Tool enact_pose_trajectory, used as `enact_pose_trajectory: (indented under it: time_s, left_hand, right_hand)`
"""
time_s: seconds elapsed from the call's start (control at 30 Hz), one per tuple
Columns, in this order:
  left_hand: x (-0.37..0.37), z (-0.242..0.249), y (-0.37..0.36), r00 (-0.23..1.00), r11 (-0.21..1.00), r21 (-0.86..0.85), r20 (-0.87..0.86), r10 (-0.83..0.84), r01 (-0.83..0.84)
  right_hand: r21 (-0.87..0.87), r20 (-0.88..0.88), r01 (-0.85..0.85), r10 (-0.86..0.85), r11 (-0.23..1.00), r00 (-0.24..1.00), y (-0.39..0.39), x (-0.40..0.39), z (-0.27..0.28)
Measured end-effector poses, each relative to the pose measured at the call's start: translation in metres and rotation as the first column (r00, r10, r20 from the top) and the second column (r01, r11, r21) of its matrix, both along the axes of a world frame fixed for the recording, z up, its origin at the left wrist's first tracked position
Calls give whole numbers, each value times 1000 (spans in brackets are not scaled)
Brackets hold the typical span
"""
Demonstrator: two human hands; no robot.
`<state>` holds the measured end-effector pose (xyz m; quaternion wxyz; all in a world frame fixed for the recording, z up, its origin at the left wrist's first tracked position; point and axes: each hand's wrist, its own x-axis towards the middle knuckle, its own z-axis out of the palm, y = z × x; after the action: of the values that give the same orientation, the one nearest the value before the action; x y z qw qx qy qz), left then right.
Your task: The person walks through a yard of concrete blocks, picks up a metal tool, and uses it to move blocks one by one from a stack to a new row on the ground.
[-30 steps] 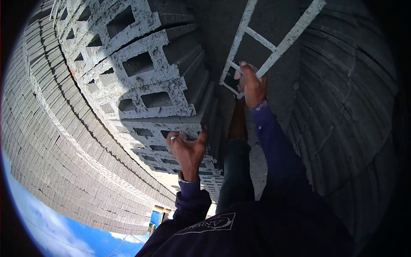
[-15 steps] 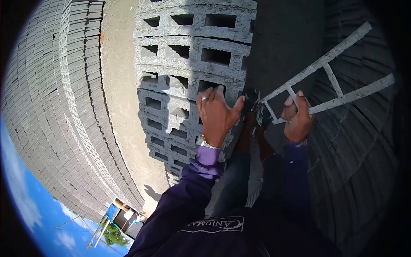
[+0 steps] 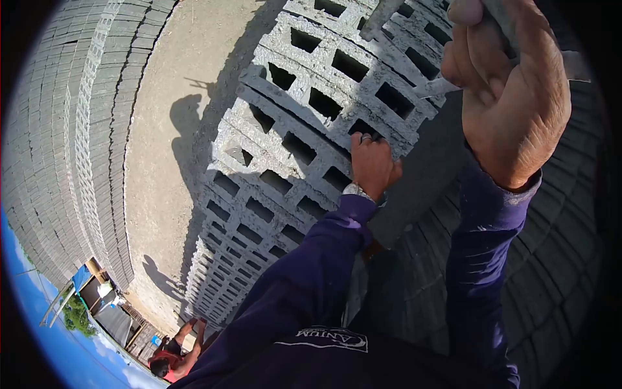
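My left hand (image 3: 372,165), with a ring and a wristwatch, rests on the stack of grey concrete hollow blocks (image 3: 311,139). Its fingers curl at the rim of one block's hollow, and their tips are hidden. Close to the camera, my right hand (image 3: 515,97) is raised and wrapped round a grey, ladder-like frame (image 3: 381,21). Much of that frame is hidden by the hand or cut off by the view's top edge. One of its ends shows over the top of the blocks, and another piece sticks out right of my hand.
More stacked blocks (image 3: 45,129) stand at left beyond a strip of bare ground (image 3: 159,123). At lower left, a person in a red top (image 3: 178,366) bends beside the far end of the row. Dark, layered blocks (image 3: 551,214) lie in shade at right.
My right hand has risen with the frame, whose end now shows above the blocks. My left hand stays at the stack. The view has turned, and another person has appeared at lower left.
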<state>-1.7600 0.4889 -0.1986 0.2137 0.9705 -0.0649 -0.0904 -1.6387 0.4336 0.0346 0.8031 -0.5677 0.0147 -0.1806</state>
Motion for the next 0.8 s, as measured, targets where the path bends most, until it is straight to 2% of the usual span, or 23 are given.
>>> enact_pose_trajectory:
  time_s: [0.03,0.07,0.13,0.17,0.2,0.23,0.27,0.33,0.4,0.47,0.53,0.6,0.63,0.67,0.7,0.73,0.77,0.8]
  left_hand:
    - [1,2,0,996,1000,-16,-86,-8,7]
    - [3,2,1,985,999,-32,-171,-22,17]
    - [-2,-6,4,989,999,-35,-145,-23,18]
    - [-5,-17,6,1000,994,-112,29,-10,13]
    - [-7,-22,9,980,982,-186,201,19,19]
    - [-3,3,9,993,977,-205,87,79,-59]
    - [2,0,11,992,976,-206,90,90,-70]
    - [-1,0,7,997,991,-136,-69,-17,7]
    - [6,-3,2,995,991,-133,-96,12,-25]
    - [3,2,5,990,998,-54,-139,-37,30]
    - [6,7,8,989,995,-93,-144,-36,23]
    - [7,8,7,981,996,-79,-184,-59,45]
    - [9,7,6,982,996,-80,-181,-50,36]
    - [9,4,6,979,996,-68,-192,-64,52]
    - [6,1,6,975,996,-57,-208,-80,69]
    - [2,-4,4,973,996,-59,-215,-79,68]
    - [-2,-11,1,995,952,-290,-41,86,-95]
    - [-6,-18,1,953,826,-527,92,289,-200]
  right_hand:
    - [-9,3,-16,16,1000,1000,6,5,-9]
    - [-234,81,-45,66,971,995,8,12,-29]
    - [-635,185,-32,192,772,964,16,20,-86]
    - [-451,-345,-322,170,832,923,27,11,-129]
    - [-617,-136,-159,94,771,986,41,7,-180]
    - [-591,-254,-212,70,779,965,41,9,-174]
    - [-560,-293,-249,92,790,952,40,13,-176]
    - [-491,-413,-320,106,810,904,34,16,-174]
    - [-451,-319,-270,129,851,939,28,21,-165]
    - [-391,-294,-243,130,888,947,28,26,-122]
    - [-350,-99,-192,167,917,981,35,38,-82]
    - [-353,-166,15,-78,936,983,73,44,-18]
    - [-251,-191,2,-52,968,980,79,44,-3]
    - [-251,-191,-7,-43,968,981,76,49,-18]
    - [-342,-13,-121,124,932,992,68,56,-49]
    - [-448,145,-205,297,870,944,66,58,-85]
    - [-553,-31,-237,265,799,964,74,47,-136]
    - [-642,-196,-285,207,712,959,81,34,-180]
